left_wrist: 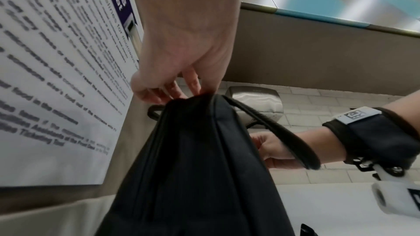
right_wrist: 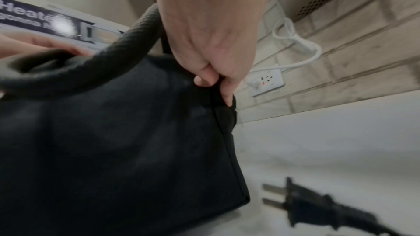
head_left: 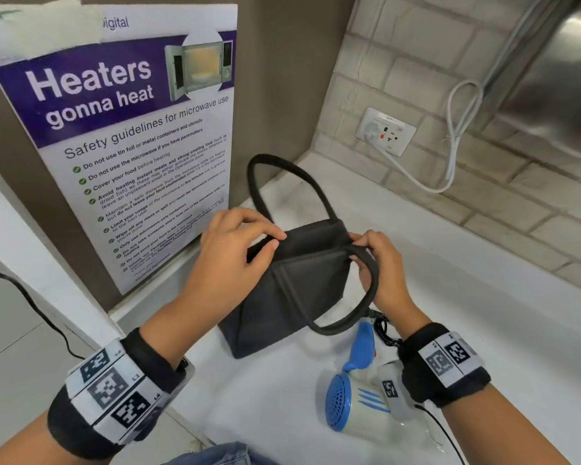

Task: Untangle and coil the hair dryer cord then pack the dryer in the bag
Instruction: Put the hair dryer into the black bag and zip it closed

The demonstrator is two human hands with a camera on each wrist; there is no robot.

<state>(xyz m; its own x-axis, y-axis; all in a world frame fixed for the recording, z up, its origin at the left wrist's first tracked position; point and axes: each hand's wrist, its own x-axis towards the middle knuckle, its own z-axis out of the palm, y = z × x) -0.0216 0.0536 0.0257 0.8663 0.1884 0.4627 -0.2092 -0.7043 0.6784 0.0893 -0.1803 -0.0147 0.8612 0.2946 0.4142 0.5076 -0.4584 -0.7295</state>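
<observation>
Both hands [head_left: 235,250] [head_left: 381,266] pinch the bag [head_left: 292,290] rim; dryer [head_left: 356,394] beneath right wrist.

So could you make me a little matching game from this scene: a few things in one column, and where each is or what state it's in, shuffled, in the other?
Things:
1. black bag
2. hair dryer
3. black plug
4. white cable

States:
A. hangs looped on the tiled wall
B. lies on its side on the counter, near the right wrist
C. held at its top edge by the left hand and right hand
D. lies unplugged on the counter beside the bag

Pairs: 1-C, 2-B, 3-D, 4-A
</observation>
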